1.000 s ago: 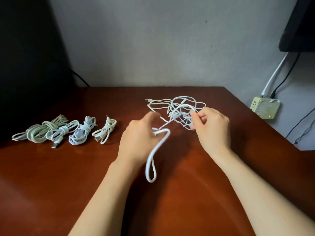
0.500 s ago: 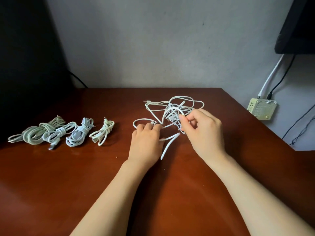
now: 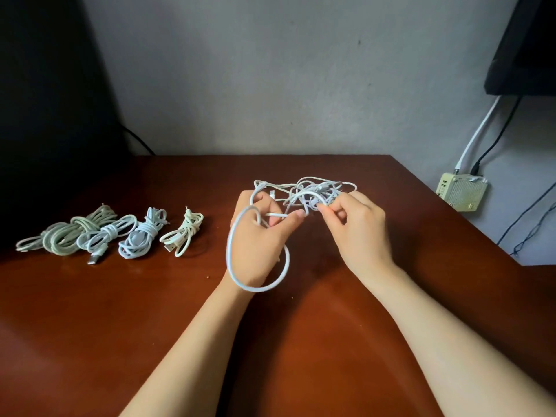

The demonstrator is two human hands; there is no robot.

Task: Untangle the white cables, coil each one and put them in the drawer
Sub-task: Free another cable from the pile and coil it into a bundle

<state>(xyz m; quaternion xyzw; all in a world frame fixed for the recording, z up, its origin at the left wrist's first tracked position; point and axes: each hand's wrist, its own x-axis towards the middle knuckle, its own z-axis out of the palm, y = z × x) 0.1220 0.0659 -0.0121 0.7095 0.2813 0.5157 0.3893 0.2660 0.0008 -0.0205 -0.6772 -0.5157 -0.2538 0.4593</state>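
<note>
Head view, sweeping left to right. Passing four coiled cables (image 3: 111, 233), lying in a row on the desk (image 3: 120, 326), sitting as before. Reaching the left hand (image 3: 258, 245): no longer pressing flat on the desk, now lifted, its fingers (image 3: 296, 216) pinching a strand, wearing a wide loop of white cable (image 3: 258, 285) round the hand down to the wrist. Probably starting to wind a freed length. Meeting the tangle (image 3: 313, 191), resting on the desk just beyond both hands, still knotted. Finding the right hand (image 3: 358, 233), fingers (image 3: 328, 207) still pinching a strand at the tangle's near edge. Seeing no drawer anywhere. Ending on glossy reddish-brown wood, a grey wall, and a cream box (image 3: 461, 192) with wires at right.
</note>
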